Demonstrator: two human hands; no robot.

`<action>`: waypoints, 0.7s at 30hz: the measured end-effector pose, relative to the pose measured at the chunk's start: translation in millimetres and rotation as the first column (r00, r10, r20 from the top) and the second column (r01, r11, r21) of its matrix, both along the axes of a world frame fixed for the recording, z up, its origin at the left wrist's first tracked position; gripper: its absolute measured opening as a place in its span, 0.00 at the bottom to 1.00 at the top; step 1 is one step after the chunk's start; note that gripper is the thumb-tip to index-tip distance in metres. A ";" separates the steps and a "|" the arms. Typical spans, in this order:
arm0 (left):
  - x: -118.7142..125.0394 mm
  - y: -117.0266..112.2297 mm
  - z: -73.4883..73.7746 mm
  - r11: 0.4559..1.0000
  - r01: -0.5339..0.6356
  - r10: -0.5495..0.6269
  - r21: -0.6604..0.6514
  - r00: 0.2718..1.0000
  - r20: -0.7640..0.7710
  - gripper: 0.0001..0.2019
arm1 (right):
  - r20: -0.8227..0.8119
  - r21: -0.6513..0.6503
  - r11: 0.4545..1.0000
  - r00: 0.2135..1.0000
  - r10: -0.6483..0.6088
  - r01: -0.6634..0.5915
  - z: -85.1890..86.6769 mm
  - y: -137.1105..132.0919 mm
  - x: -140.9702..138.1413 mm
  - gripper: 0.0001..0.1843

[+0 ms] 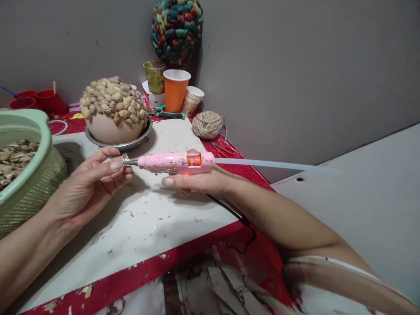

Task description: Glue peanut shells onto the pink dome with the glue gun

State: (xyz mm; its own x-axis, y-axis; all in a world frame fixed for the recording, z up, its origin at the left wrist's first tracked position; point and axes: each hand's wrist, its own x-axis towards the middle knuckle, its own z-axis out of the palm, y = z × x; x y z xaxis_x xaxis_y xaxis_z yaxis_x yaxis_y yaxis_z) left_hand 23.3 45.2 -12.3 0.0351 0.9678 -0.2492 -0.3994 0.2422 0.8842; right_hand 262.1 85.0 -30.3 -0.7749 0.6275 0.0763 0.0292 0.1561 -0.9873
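Observation:
My right hand (197, 183) grips a pink hot glue gun (164, 162) held level above the table, its nozzle pointing left. A long translucent glue stick (262, 163) sticks out of its back end. My left hand (95, 175) is closed in a pinch at the nozzle tip, on a small peanut shell (125, 158) partly hidden by the fingers. Behind the left hand, a pale rounded form (110, 127) rests in a metal bowl (131, 143), its upper part covered with peanuts (113, 98).
A green basket (42, 162) of peanut shells stands at left. Behind are an orange cup (177, 92), a twine ball (208, 124), red scissors (223, 150), pliers (170, 115), red cups (50, 99) and a colourful nut-covered form (177, 33). The gun's black cord (229, 211) hangs over the table's front edge.

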 end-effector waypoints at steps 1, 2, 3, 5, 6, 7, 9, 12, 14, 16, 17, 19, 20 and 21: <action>0.1 0.1 0.2 1.000 -0.007 0.007 -0.001 1.000 -0.004 0.17 | 0.008 0.001 1.000 1.000 -0.001 0.001 0.4 -0.3 0.3 0.27; 0.1 0.3 0.4 1.000 -0.010 0.010 0.000 1.000 -0.007 0.17 | 0.018 0.001 1.000 1.000 -0.006 0.006 0.7 -0.5 0.7 0.27; 0.0 0.4 0.4 1.000 -0.012 0.012 -0.001 1.000 -0.010 0.17 | 0.028 0.000 1.000 1.000 -0.014 0.014 0.8 -0.7 1.2 0.29; -0.2 0.8 0.5 1.000 -0.018 0.018 -0.005 1.000 -0.012 0.17 | 0.038 0.011 1.000 0.999 -0.024 0.023 0.8 -0.5 2.2 0.31; -0.2 0.9 0.6 1.000 -0.026 0.026 -0.006 1.000 -0.015 0.16 | 0.041 0.022 0.999 0.999 -0.025 0.024 0.7 -0.4 2.5 0.31; -0.1 0.9 1.0 0.999 -0.036 0.036 -0.008 0.999 -0.019 0.16 | 0.042 0.034 0.999 0.999 -0.025 0.024 0.8 -0.2 2.7 0.31; 0.3 0.6 2.4 0.998 -0.059 0.059 -0.011 0.998 -0.023 0.14 | 0.048 0.049 0.999 0.999 -0.011 0.009 1.6 -0.3 2.5 0.29; 1.3 -0.7 6.3 0.997 -0.078 0.078 -0.015 0.997 -0.010 0.13 | 0.040 0.023 1.000 0.999 0.002 -0.002 4.1 -1.7 1.6 0.27; 2.1 -1.4 9.0 0.995 -0.096 0.096 -0.020 0.995 -0.011 0.12 | 0.021 -0.001 1.000 1.000 -0.020 0.020 5.3 -2.0 1.6 0.27; 2.6 -1.6 10.7 0.993 -0.113 0.113 -0.022 0.993 -0.022 0.10 | -0.001 -0.001 0.999 0.999 -0.045 0.045 5.1 -0.2 3.0 0.27; 2.6 -1.5 11.0 0.993 -0.117 0.116 -0.021 0.993 -0.023 0.10 | -0.017 0.014 0.998 0.998 -0.053 0.054 4.7 1.7 4.4 0.27; 1.8 -1.4 10.5 0.993 -0.115 0.115 -0.012 0.993 -0.011 0.10 | -0.040 0.077 0.992 0.995 -0.095 0.097 4.2 7.8 8.6 0.26; 1.1 -1.5 9.8 0.994 -0.113 0.113 -0.009 0.994 -0.001 0.11 | -0.033 0.127 0.982 0.990 -0.134 0.137 4.6 11.6 11.2 0.26; 0.2 -1.7 8.9 0.994 -0.110 0.110 -0.006 0.994 0.011 0.12 | -0.004 0.195 0.961 0.980 -0.200 0.197 5.5 15.8 14.0 0.25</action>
State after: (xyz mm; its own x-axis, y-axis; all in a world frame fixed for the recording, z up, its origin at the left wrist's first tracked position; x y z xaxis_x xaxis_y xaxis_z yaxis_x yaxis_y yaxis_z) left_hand 23.5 43.4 -3.5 -0.0684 0.9647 -0.2543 -0.4337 0.2008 0.8784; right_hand 276.1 100.8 -24.8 -0.6384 0.7433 0.2001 0.0942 0.3335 -0.9380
